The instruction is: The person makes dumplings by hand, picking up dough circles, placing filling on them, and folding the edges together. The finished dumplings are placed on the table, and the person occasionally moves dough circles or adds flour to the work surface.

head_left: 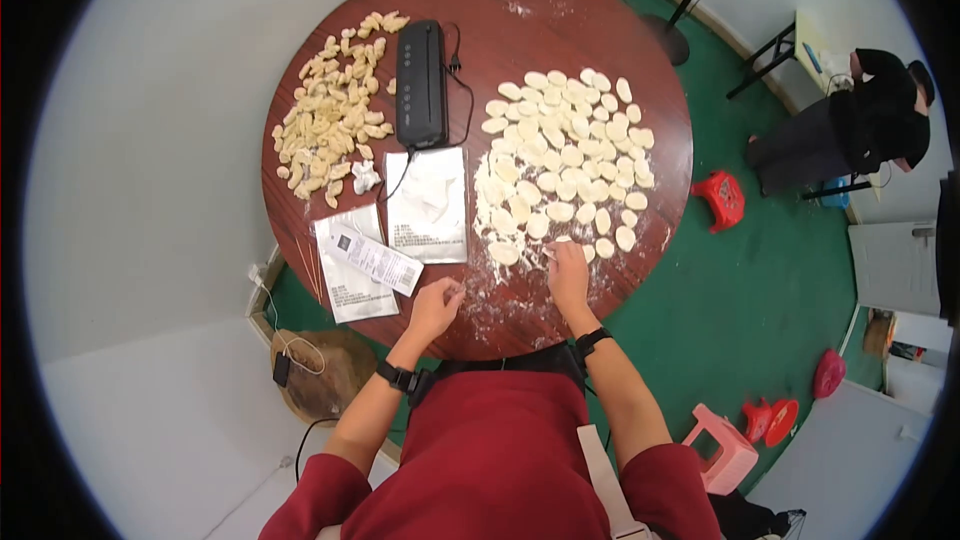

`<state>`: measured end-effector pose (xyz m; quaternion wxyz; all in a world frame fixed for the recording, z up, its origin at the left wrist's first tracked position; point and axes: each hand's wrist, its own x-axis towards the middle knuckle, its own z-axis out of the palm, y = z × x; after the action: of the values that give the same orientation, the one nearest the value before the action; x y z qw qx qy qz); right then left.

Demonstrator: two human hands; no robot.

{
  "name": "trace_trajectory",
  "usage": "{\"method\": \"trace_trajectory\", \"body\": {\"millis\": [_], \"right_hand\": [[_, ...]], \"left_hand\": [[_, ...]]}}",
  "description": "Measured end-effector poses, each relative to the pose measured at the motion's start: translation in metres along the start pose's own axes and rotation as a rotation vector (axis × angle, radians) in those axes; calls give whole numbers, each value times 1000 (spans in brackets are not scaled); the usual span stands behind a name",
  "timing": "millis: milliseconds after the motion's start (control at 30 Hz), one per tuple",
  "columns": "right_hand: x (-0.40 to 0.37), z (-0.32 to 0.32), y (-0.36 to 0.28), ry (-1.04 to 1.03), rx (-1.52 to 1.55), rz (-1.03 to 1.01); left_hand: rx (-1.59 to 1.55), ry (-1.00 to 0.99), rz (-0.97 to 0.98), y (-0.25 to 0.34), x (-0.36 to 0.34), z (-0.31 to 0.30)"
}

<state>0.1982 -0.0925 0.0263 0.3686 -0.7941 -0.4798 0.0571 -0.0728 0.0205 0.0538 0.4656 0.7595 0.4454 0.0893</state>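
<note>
Many flat oval dough pieces [570, 155] lie spread on the right half of the round table [490, 0], with flour around them. At their front edge, my right hand [568, 272] reaches down with its fingers together on a dough piece. My left hand [436, 306] is over the table's front edge, its fingers curled together; whether they hold anything is too small to tell. Silvery bags [350, 290] with a white printed packet [376, 260] on top lie just left of it, and another bag [428, 205] lies behind.
Shaped dough pieces [330, 110] are heaped at the left, beside a black appliance [421, 85] with a cord. Thin sticks [308, 268] lie at the left edge. A person [860, 125] in dark clothes stands at the far right near a red stool [719, 200].
</note>
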Motion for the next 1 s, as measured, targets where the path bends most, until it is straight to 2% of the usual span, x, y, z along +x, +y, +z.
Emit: {"method": "trace_trajectory", "body": {"millis": [67, 133, 300, 367, 500, 600, 667, 733, 767, 833, 1000], "right_hand": [[3, 8, 9, -21, -35, -81], [-8, 19, 19, -308, -54, -83], [-29, 29, 17, -275, 16, -165], [-36, 24, 15, -372, 36, -148], [-30, 4, -6, -263, 76, -153], [-31, 19, 6, -161, -51, -47], [-38, 28, 12, -182, -175, -4], [-36, 27, 8, -349, -206, 119], [-36, 24, 5, -310, -216, 166], [-37, 26, 2, -278, -106, 89], [-39, 38, 10, -268, 119, 259]], "left_hand": [[-11, 11, -24, 8, -7, -9], [-83, 6, -90, 14, -13, -17], [-35, 52, -16, 8, -16, -27], [-54, 50, -11, 1, -17, -31], [-121, 58, 22, -1, -17, -38], [-176, 45, 92, -11, -17, -40], [-218, 54, 131, -6, -20, -41], [-204, -42, 28, -26, -15, -39], [-191, -91, 61, -23, -15, -38], [-232, -75, -62, -18, -19, -43], [-178, -126, -35, -26, -15, -41]]}}
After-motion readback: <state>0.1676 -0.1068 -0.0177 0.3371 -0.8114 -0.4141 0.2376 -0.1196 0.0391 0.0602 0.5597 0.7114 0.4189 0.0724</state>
